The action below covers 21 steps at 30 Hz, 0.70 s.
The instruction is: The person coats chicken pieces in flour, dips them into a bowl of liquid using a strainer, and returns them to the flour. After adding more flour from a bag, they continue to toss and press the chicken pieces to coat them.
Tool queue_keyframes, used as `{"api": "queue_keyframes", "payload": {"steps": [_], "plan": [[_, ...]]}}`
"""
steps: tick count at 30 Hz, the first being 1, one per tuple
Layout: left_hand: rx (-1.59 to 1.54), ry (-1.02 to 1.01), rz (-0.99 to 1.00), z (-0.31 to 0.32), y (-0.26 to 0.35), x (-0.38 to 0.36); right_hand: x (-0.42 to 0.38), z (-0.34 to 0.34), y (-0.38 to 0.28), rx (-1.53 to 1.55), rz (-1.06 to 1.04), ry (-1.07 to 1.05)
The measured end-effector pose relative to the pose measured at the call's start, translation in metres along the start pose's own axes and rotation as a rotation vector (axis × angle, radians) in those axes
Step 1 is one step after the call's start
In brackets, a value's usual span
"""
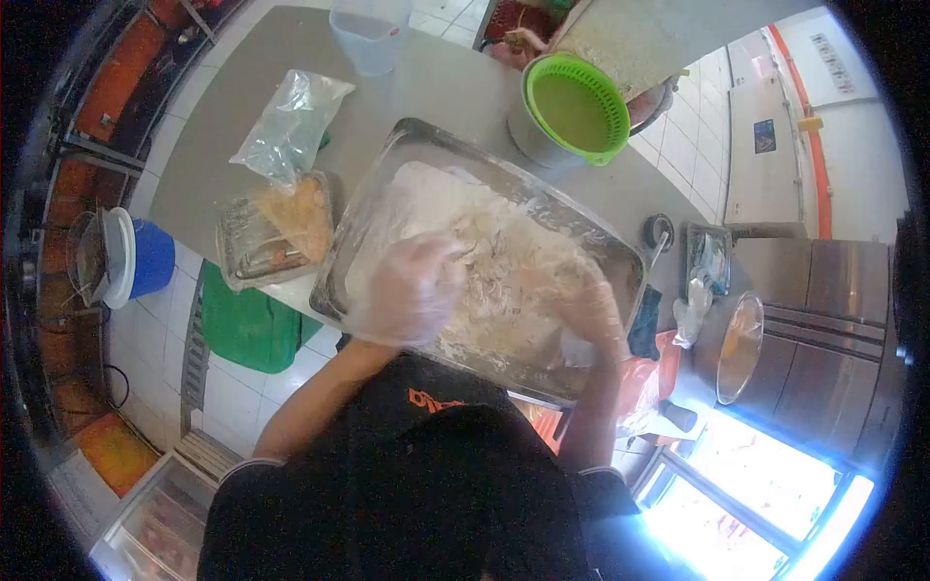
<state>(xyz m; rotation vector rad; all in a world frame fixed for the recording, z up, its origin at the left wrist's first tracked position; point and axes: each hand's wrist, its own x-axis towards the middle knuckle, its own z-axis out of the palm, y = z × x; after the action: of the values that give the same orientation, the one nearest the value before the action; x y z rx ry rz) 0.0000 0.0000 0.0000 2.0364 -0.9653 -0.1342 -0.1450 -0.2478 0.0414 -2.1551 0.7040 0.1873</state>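
A deep metal tray holds a broad layer of white flour, with clumpy floured pieces in its middle; I cannot make out what they are. My left hand, in a clear plastic glove, is over the tray's near left part, smeared by motion, so its fingers do not show clearly. My right hand, also gloved, reaches into the flour on the right side. Flour covers its fingers, and whether they grip anything is hidden.
Left of the tray are a plastic container of orange-brown crumbs and a clear plastic bag. A clear jug stands at the back. Beyond the tray, a green colander sits in a pot. At right is a metal bowl.
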Motion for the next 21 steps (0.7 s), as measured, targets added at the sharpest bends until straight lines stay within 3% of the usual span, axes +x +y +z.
{"api": "queue_keyframes", "payload": {"steps": [1, 2, 3, 5, 7, 11, 15, 19, 21], "plan": [[-0.133, -0.096, -0.036, 0.010, 0.012, 0.016, -0.002, 0.012, 0.006, 0.011, -0.076, 0.041], [-0.249, -0.066, 0.009, 0.023, 0.024, 0.035, -0.004, 0.026, 0.013, 0.021, -0.152, 0.084], [-0.357, -0.035, 0.062, 0.041, 0.048, 0.066, -0.005, 0.029, 0.029, 0.068, -0.101, 0.109], [-0.934, -0.268, -0.399, 0.090, 0.065, 0.117, -0.008, 0.054, 0.055, 0.148, 0.006, 0.151], [-1.203, -0.434, -0.781, 0.116, 0.088, 0.172, -0.020, 0.065, 0.052, 0.301, 0.088, 0.128], [-1.521, -0.104, -1.132, 0.242, 0.064, 0.252, -0.041, 0.065, 0.048, 0.129, 0.119, 0.119], [-1.694, 0.095, -1.194, 0.324, 0.031, 0.295, -0.065, 0.067, 0.071, 0.090, 0.015, 0.278], [-1.576, 0.267, -1.113, 0.273, 0.071, 0.284, -0.067, 0.065, 0.081, 0.140, 0.089, 0.304], [-1.357, 0.215, -1.041, 0.249, 0.078, 0.281, -0.065, 0.057, 0.074, 0.151, 0.129, 0.270]]}}
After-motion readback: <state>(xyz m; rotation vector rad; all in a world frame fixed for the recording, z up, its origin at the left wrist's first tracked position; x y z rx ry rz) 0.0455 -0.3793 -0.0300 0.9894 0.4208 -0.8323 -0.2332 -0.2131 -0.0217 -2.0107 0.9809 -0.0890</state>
